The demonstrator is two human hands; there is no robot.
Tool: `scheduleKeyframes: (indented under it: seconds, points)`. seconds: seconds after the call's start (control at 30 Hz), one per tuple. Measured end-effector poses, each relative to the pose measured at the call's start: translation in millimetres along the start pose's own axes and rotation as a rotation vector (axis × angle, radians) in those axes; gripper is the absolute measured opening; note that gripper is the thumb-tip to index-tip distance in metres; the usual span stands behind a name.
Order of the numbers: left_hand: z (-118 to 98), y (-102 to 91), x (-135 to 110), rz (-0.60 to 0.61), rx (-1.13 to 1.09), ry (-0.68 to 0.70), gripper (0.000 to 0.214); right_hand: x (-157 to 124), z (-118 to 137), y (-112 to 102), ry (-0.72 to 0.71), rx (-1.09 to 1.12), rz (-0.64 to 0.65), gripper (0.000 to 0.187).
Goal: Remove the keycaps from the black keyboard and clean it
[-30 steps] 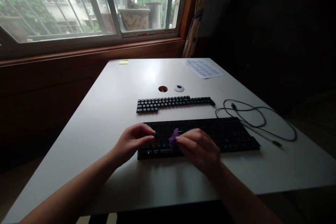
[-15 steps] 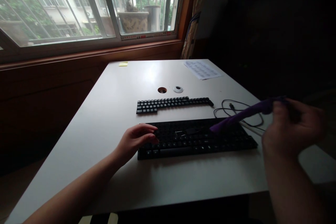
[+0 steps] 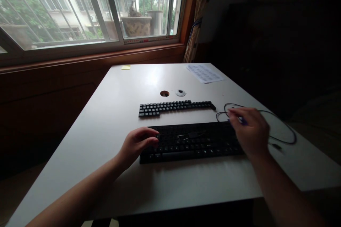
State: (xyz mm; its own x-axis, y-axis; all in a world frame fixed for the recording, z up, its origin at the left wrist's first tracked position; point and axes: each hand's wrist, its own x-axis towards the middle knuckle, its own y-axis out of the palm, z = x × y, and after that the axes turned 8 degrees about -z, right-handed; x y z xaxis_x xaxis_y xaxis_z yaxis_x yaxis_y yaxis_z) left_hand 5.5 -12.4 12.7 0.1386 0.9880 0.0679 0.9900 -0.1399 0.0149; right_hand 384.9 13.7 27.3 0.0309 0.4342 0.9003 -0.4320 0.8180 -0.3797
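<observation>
A black keyboard (image 3: 170, 156) lies on the white table, its upper rows partly stripped of keycaps. My left hand (image 3: 140, 145) rests over its left end, thumb and fingers curled toward each other. Something small and dark shows between those fingertips, too unclear to name. Over the keyboard's right end is my right hand (image 3: 250, 129), closed, with a bit of purple cloth-like material (image 3: 242, 121) showing at the fingers; most of it is hidden. A small wire tool (image 3: 183, 137) with a dark handle lies on the keyboard. Behind stand rows of removed keycaps (image 3: 170, 106).
A black cable (image 3: 289, 127) loops behind and right of my right hand, with a blurred plug (image 3: 277, 146) near it. Farther back are two round table holes (image 3: 164, 93), printed sheets (image 3: 205, 73) and a yellow note (image 3: 125, 67). A window (image 3: 87, 10) is beyond.
My right hand has moved left and inward over the keyboard's right end; the long purple thing is now mostly hidden by it. The cable spreads farther right. My left hand has hardly moved.
</observation>
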Motion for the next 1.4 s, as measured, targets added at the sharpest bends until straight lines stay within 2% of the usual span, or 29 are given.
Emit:
scheduleKeyframes:
  seconds: [0.13, 0.2, 0.3, 0.4, 0.7, 0.93, 1.13, 1.27, 1.4]
  points:
    - [0, -0.3, 0, -0.001, 0.009, -0.019, 0.020, 0, 74, 22, 0.008, 0.431, 0.409, 0.010]
    - [1, -0.7, 0, 0.006, 0.003, -0.031, 0.021, -2, 102, 30, 0.003, 0.579, 0.555, 0.012]
    - [2, -1.3, 1, 0.021, -0.003, -0.034, 0.024, -4, 130, 41, -0.004, 0.711, 0.660, 0.017]
    - [4, -1.6, 2, 0.047, 0.000, -0.031, 0.025, -7, 142, 49, 0.015, 0.755, 0.691, 0.020]
    - [16, -3.0, 3, 0.095, 0.112, 0.057, 0.026, -21, 146, 57, 0.039, 0.765, 0.706, 0.019]
    - [16, -5.7, 7, 0.077, 0.327, 0.181, 0.020, -11, 143, 63, -0.035, 0.661, 0.705, 0.015]
    - [12, -11.1, 12, -0.011, 0.341, 0.177, 0.020, 12, 110, 102, 0.013, 0.473, 0.720, 0.012]
    - [13, -16.4, 17, -0.027, 0.418, 0.285, 0.015, 17, 94, 131, 0.047, 0.354, 0.839, 0.014]
    - [13, -17.5, 19, -0.010, 0.525, 0.392, 0.014, 12, 93, 147, 0.067, 0.325, 0.894, 0.017]
